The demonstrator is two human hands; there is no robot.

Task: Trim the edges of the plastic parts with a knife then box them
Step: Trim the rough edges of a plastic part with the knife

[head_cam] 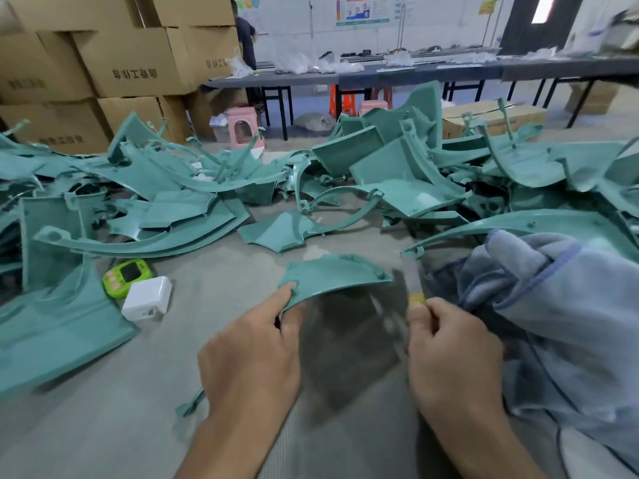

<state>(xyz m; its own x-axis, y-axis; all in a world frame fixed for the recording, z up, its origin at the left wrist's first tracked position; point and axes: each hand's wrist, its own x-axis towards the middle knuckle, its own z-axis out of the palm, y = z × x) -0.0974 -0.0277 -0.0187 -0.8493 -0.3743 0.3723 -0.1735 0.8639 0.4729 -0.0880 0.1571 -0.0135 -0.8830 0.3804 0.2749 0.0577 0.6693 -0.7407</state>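
Clearly the trimming is at its start, and most of the hazards sit close to the blade. At far left, the stacked cardboard boxes (131, 63) stand well apart from the work, so a finished piece would have to be carried over the heap of plastic parts (380, 174); it could knock against them on the way.

Nearer, a green timer (128, 276) and a white charger (147, 299) lie just beside the working area, where a sweeping elbow or a dropped piece could hit them.

The left hand (249, 354) pinches the curved plastic part (332, 274) by its lower left corner only, forefinger on top and thumb beneath, holding it off the grey table (214, 264). With one corner held, the part will probably twist when the edge is cut, and the blade could skid.

The knife (415, 295) stands just right of the part, not touching it. The blade is blurred, so I cannot tell which way its edge faces. A stroke drawn leftward would run toward the pinching fingers.

The right hand (453, 354) curls its fingers round the yellow handle. Just beside it lies a blue-grey cloth (553, 305), which could snag the blade.
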